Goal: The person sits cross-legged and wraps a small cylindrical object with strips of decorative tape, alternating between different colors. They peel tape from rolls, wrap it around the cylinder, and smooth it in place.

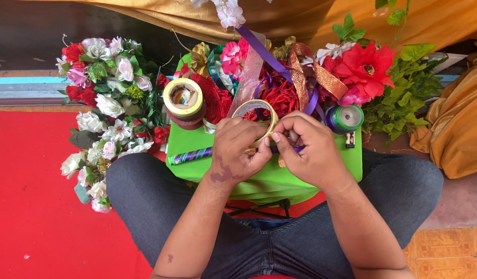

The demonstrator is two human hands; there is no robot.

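Hands meeting above the green worktop (321,175): left hand (238,150) curls its fingers around a gold ribbon roll (255,111), right hand (308,147) pinches the roll's near edge, both forearms angled inward over the knees.

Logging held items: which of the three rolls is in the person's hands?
The gold-edged ribbon roll, gripped by both hands; the stacked tape rolls and green-purple spool sit untouched beside them.

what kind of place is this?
Likely a floor-level craft or decoration workspace, perhaps at home. The person sits on a red carpet beside artificial flowers, with tape rolls on a small green table, and both hands work a gold ribbon roll.
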